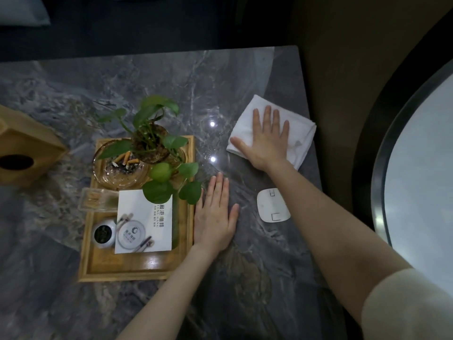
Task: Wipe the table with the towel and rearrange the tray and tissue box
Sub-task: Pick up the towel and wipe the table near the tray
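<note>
A folded white towel (297,133) lies near the right edge of the grey marble table (98,94). My right hand (267,141) presses flat on top of the towel, fingers spread. My left hand (215,217) rests flat on the table, its edge against the right rim of the wooden tray (137,268). The tray carries a glass ashtray with cigarette butts, a potted green plant, a white card, a small jar and a clear holder. A wooden tissue box (27,146) stands tilted at the far left.
A white rounded plastic pad (273,204) lies on the table between my two arms. The table's right edge runs just beyond the towel. A dark-rimmed round white surface (421,163) sits to the right. Dark seating lies behind the table.
</note>
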